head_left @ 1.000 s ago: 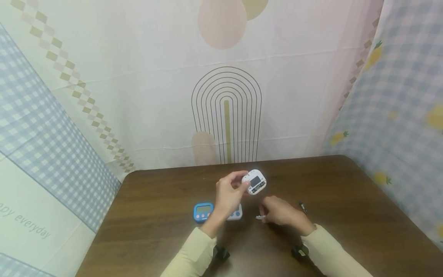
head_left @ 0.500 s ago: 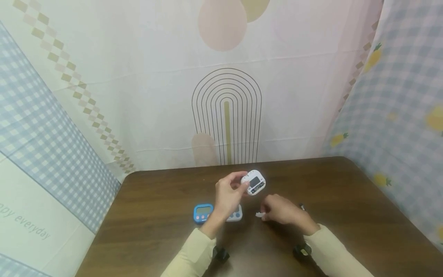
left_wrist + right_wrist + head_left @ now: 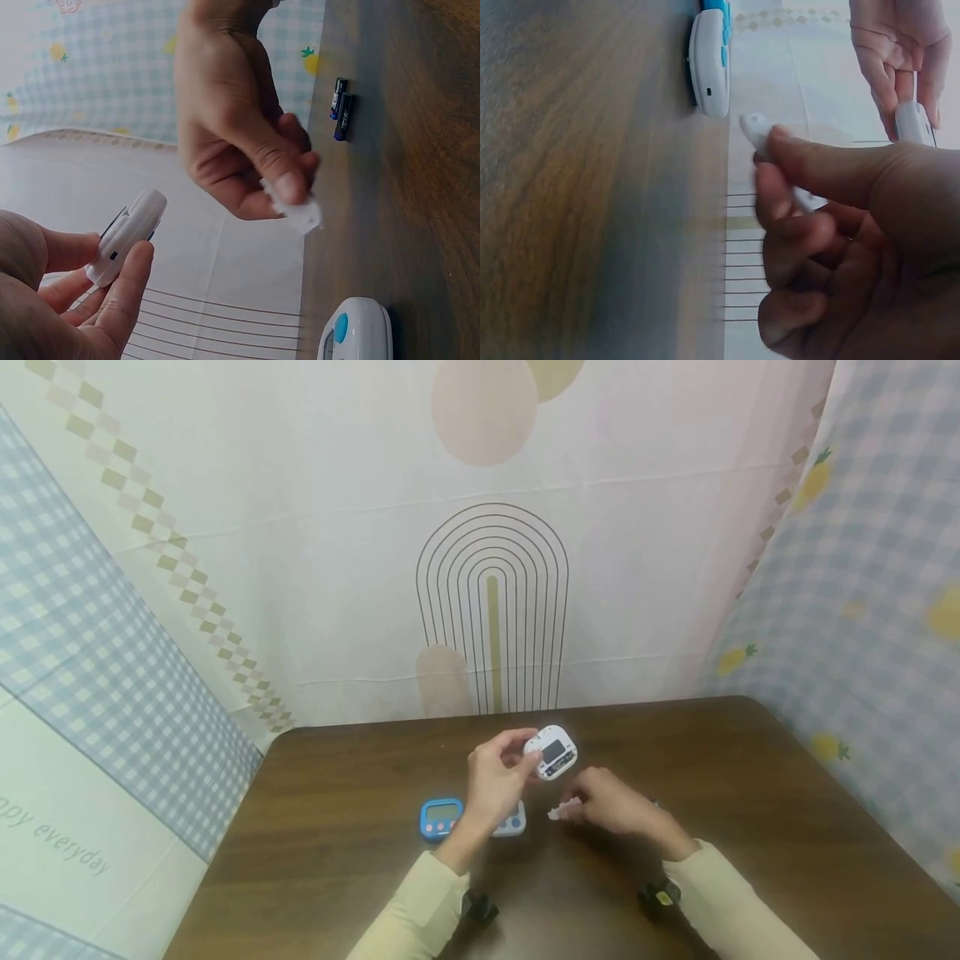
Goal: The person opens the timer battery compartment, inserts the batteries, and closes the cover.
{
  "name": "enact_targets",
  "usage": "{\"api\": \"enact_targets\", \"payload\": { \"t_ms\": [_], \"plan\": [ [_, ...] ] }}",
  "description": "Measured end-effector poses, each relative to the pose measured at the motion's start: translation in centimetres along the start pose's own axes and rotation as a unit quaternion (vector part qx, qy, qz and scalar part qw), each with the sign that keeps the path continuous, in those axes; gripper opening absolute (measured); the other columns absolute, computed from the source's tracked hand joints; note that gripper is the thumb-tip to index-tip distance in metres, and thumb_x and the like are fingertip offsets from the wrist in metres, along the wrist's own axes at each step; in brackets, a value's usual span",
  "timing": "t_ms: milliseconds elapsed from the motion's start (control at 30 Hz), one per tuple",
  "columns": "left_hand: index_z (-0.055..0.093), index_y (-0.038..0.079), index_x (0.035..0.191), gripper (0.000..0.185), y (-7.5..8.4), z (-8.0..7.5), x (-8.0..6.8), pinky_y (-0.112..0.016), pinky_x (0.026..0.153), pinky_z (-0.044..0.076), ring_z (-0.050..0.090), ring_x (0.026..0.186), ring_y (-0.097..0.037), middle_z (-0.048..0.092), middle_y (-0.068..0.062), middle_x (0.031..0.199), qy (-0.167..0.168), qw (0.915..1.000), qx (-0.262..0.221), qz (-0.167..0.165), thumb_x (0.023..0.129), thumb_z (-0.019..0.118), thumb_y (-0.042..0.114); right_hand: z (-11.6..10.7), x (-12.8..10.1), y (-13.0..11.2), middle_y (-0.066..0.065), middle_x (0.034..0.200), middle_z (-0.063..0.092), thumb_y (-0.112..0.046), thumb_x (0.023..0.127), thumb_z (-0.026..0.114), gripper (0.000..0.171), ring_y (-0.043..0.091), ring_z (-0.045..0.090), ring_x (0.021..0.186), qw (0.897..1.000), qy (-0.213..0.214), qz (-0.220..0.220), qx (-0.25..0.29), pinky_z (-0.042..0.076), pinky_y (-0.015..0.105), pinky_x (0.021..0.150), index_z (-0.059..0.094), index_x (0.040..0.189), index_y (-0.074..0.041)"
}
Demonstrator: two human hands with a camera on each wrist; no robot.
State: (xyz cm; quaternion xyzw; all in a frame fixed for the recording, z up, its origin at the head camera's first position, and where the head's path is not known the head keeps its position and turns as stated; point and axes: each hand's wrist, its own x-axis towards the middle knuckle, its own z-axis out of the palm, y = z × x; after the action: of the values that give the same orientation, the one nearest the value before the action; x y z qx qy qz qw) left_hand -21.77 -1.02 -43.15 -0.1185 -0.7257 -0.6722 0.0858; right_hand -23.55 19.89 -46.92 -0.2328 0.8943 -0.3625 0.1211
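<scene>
My left hand (image 3: 497, 781) grips a white digital timer (image 3: 546, 743) by its left edge, above the table. Its back faces me, with the battery slot uncovered along the lower side. Low and to the right, my right hand (image 3: 611, 802) pinches a small white battery cover (image 3: 558, 811) between thumb and fingers. In the left wrist view the cover (image 3: 301, 214) hangs apart from the timer (image 3: 126, 236). The right wrist view shows the cover (image 3: 756, 129) partly hidden by the thumb.
On the brown table (image 3: 337, 877) lie a blue timer (image 3: 441, 818) and a white timer (image 3: 512, 821), partly behind my left wrist. Two small dark batteries (image 3: 342, 112) lie at the right, mostly hidden by my right wrist in the head view. Patterned cloth (image 3: 360, 610) hangs behind.
My right hand has risen slightly with the battery cover and turned it, so more of the cover shows. The left hand and its timer have hardly moved.
</scene>
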Motion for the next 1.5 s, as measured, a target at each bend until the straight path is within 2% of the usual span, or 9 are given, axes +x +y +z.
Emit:
{"api": "enact_targets", "payload": {
  "t_ms": [233,433,533,633,800,967,1100,1300,1500],
  "plan": [
    [0.077,0.004,0.119,0.029,-0.2,0.0,0.1,-0.03,0.061,0.065,0.078,0.08,-0.027,0.077,-0.02,0.109,0.001,1.0,0.0,0.008,0.091,0.078,-0.003,-0.5,0.2,-0.1,0.004,0.075,0.072,-0.018,0.091,0.083,0.009,0.016,0.058,0.063,0.997,0.047,0.0,0.055,0.052,0.028,0.054,0.079,0.091,-0.01],
    [0.077,0.007,0.121,0.03,0.0,-0.1,0.1,-0.03,0.062,0.066,0.076,0.079,-0.018,0.078,-0.015,0.112,0.004,0.9998,0.017,0.003,0.092,0.077,-0.002,-0.9,0.1,-0.3,0.011,0.088,0.078,-0.016,0.094,0.08,0.01,0.026,0.064,0.073,0.992,0.098,-0.026,0.075,0.054,0.027,0.061,0.081,0.101,-0.009],
    [0.077,0.007,0.121,0.03,0.1,-0.3,0.2,-0.03,0.062,0.066,0.076,0.078,-0.019,0.079,-0.015,0.111,0.012,0.9997,0.02,0.007,0.092,0.078,-0.002,-1.0,0.0,-0.4,0.015,0.087,0.075,-0.019,0.095,0.08,0.01,0.027,0.063,0.074,0.99,0.1,-0.012,0.101,0.055,0.028,0.063,0.081,0.099,-0.01],
    [0.077,0.006,0.12,0.029,0.0,-0.5,0.3,-0.028,0.062,0.065,0.077,0.078,-0.024,0.079,-0.017,0.109,0.021,0.9995,0.02,0.013,0.092,0.078,-0.003,-1.2,-0.2,-0.7,0.014,0.08,0.07,-0.027,0.093,0.083,0.016,0.023,0.059,0.07,0.986,0.096,0.023,0.131,0.054,0.03,0.06,0.08,0.093,-0.011],
    [0.078,0.006,0.119,0.029,0.0,-0.6,0.4,-0.027,0.062,0.065,0.077,0.079,-0.028,0.078,-0.018,0.109,0.022,0.9995,0.019,0.014,0.092,0.078,-0.002,-1.5,-0.6,-1.4,0.01,0.076,0.066,-0.036,0.091,0.085,0.029,0.025,0.06,0.066,0.976,0.108,0.067,0.178,0.054,0.034,0.058,0.078,0.093,-0.008],
    [0.077,0.005,0.119,0.029,-0.1,-0.6,0.4,-0.027,0.063,0.065,0.077,0.08,-0.03,0.078,-0.02,0.108,0.017,0.9997,0.011,0.011,0.091,0.078,-0.002,-1.8,-0.8,-1.5,0.011,0.076,0.068,-0.029,0.091,0.085,0.033,0.021,0.059,0.063,0.962,0.112,0.075,0.237,0.053,0.031,0.059,0.073,0.097,0.0],
    [0.077,0.005,0.12,0.029,-0.1,-0.5,0.3,-0.027,0.063,0.065,0.077,0.081,-0.031,0.078,-0.02,0.109,0.015,0.9998,0.01,0.012,0.092,0.078,-0.002,-1.8,-0.7,-1.5,0.013,0.081,0.072,-0.025,0.091,0.086,0.03,0.02,0.062,0.063,0.953,0.113,0.077,0.272,0.058,0.034,0.062,0.071,0.097,0.0],
    [0.077,0.005,0.12,0.029,-0.2,-0.5,0.2,-0.027,0.061,0.065,0.076,0.079,-0.028,0.078,-0.018,0.108,0.009,0.9996,0.022,0.012,0.092,0.078,-0.002,-1.5,-0.5,-1.5,0.016,0.087,0.076,-0.025,0.091,0.086,0.031,0.024,0.071,0.069,0.941,0.12,0.084,0.305,0.066,0.045,0.072,0.07,0.098,0.001],
    [0.077,0.006,0.121,0.028,0.0,-0.5,0.2,-0.028,0.061,0.065,0.076,0.076,-0.02,0.078,-0.015,0.107,0.001,0.9994,0.031,0.014,0.093,0.077,-0.001,-1.2,-0.2,-1.5,0.018,0.097,0.079,-0.022,0.091,0.085,0.036,0.029,0.079,0.082,0.926,0.119,0.086,0.349,0.067,0.044,0.08,0.061,0.107,0.001]
  ]
}}
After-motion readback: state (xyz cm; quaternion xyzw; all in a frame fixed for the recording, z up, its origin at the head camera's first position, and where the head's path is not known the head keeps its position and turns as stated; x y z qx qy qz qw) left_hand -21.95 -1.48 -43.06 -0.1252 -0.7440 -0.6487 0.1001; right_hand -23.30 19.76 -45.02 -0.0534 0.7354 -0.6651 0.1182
